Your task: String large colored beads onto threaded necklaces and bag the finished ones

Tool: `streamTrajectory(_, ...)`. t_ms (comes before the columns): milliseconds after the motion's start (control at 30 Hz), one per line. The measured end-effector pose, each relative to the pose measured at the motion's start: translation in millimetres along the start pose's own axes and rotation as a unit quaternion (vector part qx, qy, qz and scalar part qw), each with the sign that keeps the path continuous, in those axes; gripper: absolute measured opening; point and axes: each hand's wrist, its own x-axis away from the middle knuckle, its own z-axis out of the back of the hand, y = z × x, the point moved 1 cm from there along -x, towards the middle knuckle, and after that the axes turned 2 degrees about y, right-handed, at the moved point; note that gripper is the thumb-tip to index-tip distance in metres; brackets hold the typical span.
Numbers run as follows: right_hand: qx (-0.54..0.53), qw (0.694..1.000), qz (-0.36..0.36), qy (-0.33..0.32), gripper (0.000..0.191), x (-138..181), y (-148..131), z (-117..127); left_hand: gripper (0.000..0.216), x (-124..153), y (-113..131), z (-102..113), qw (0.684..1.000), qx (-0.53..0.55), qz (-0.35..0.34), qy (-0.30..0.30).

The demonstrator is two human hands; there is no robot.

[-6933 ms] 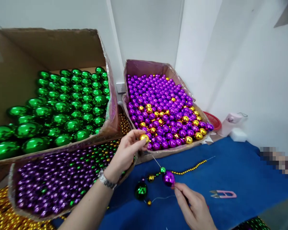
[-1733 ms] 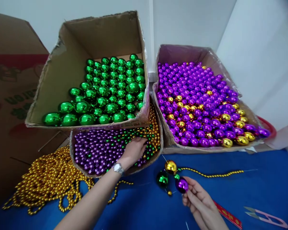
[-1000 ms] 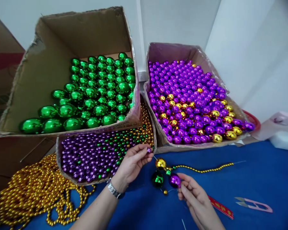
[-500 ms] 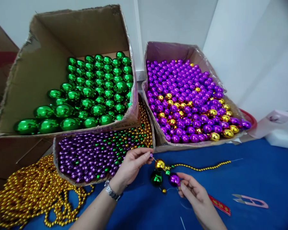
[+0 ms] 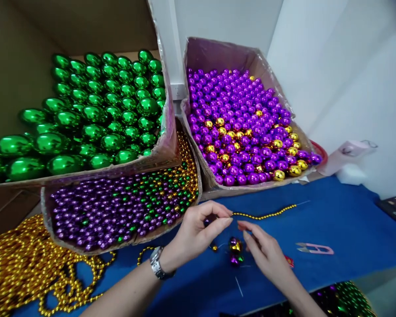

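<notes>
My left hand [image 5: 198, 233] is closed, its thumb and forefinger pinched beside the end of a short gold bead string [image 5: 267, 216]. A dark purple bead [image 5: 207, 221] shows in the crook of its fingers. My right hand [image 5: 264, 248] is closed too, with its fingertips just to the right of the left ones. What either pinch holds is too fine to make out. Between and below the hands is a cluster of purple, gold and green beads [image 5: 235, 246]. A small gold bead [image 5: 214, 248] sits on a thin thread left of the cluster.
Behind are a carton of big green beads [image 5: 94, 112] and a box of purple and gold beads [image 5: 231, 101]. A box of small mixed beads [image 5: 108, 211] stands in front. Gold bead strands [image 5: 16, 264] lie left; pink thread snips [image 5: 315, 248] lie right on the blue cloth [image 5: 343, 211].
My right hand has let go of the large purple bead and moved up near my left fingertips. The bead cluster now hangs or lies lower and tighter together. The view has shifted right.
</notes>
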Motion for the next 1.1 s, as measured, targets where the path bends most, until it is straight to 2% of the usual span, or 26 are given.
streamTrajectory(100, -0.006, 0.999, 0.045, -0.011, 0.030, -5, -29, 13, 0.006, -12, 24, -4, 0.999, 0.012, -0.046, -0.001)
streamTrajectory(200, -0.024, 0.998, 0.046, -0.027, 0.024, -4, -41, 17, 0.006, -21, 36, -4, 0.997, 0.035, -0.060, 0.042)
streamTrajectory(300, -0.048, 0.999, 0.013, -0.018, 0.022, -1, -43, 23, 0.010, -25, 31, -4, 0.991, 0.093, -0.037, 0.089)
streamTrajectory(367, -0.080, 0.997, -0.004, 0.004, 0.023, 0, -45, 29, 0.016, -23, 20, -8, 0.982, 0.163, -0.016, 0.097)
streamTrajectory(433, -0.132, 0.991, -0.009, 0.027, 0.023, -1, -52, 36, 0.027, -20, 4, -17, 0.975, 0.218, 0.004, 0.052)
streamTrajectory(500, -0.204, 0.978, -0.001, 0.039, 0.021, -4, -64, 42, 0.036, -14, -11, -32, 0.976, 0.211, 0.017, -0.048)
streamTrajectory(567, -0.274, 0.960, 0.016, 0.048, 0.019, -7, -78, 48, 0.040, -8, -26, -50, 0.976, 0.148, 0.009, -0.157)
streamTrajectory(633, -0.329, 0.941, 0.033, 0.067, 0.017, -10, -93, 57, 0.042, -2, -40, -67, 0.971, 0.064, -0.013, -0.229)
streamTrajectory(733, -0.371, 0.917, 0.067, 0.132, 0.015, -15, -109, 79, 0.045, 7, -63, -87, 0.957, -0.056, -0.039, -0.281)
streamTrajectory(800, -0.372, 0.903, 0.092, 0.195, 0.018, -20, -112, 98, 0.042, 11, -78, -92, 0.942, -0.145, -0.051, -0.297)
streamTrajectory(900, -0.348, 0.881, 0.116, 0.300, 0.018, -25, -101, 128, 0.032, 19, -93, -83, 0.910, -0.267, -0.065, -0.310)
streamTrajectory(1000, -0.326, 0.856, 0.118, 0.382, 0.015, -28, -75, 152, 0.029, 26, -96, -59, 0.872, -0.357, -0.059, -0.329)
streamTrajectory(1100, -0.323, 0.838, 0.093, 0.430, 0.016, -27, -46, 165, 0.024, 34, -91, -31, 0.817, -0.456, -0.045, -0.349)
